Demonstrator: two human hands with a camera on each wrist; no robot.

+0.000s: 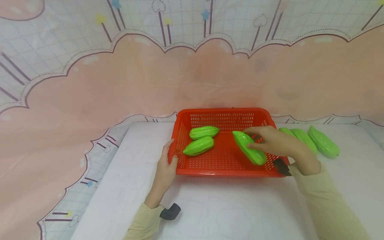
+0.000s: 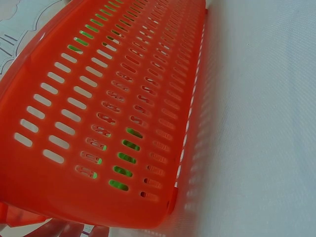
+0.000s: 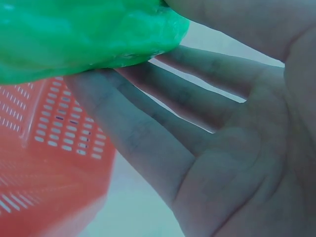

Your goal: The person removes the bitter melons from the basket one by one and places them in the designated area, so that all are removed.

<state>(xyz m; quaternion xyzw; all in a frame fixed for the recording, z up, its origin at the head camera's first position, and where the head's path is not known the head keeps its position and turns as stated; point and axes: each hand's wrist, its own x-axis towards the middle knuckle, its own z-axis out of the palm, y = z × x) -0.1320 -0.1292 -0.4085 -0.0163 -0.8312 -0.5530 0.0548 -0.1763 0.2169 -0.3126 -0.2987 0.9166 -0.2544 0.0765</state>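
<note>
A red plastic basket [image 1: 222, 172] with slotted walls stands on the table. My left hand [image 1: 164, 168] grips its left rim near the front corner; the slotted front wall [image 2: 113, 89] fills much of the left wrist view. Over the basket's right half, my right hand [image 1: 277, 142] holds a green bitter melon [image 1: 248, 148] between thumb and fingertips, its pointed end towards the back left. In the right wrist view this melon [image 3: 89, 37] lies across the fingertips. Two more bitter melons, one behind [image 1: 204, 132] and one in front [image 1: 199, 146], lie on the basket's left side.
Right of the basket, three bitter melons lie on the white table [image 1: 234, 206]: one at the right [image 1: 324, 142], a middle one [image 1: 305, 138] and one partly hidden by my right hand [image 1: 286, 131]. A pink patterned cloth [image 1: 144, 83] hangs behind the table.
</note>
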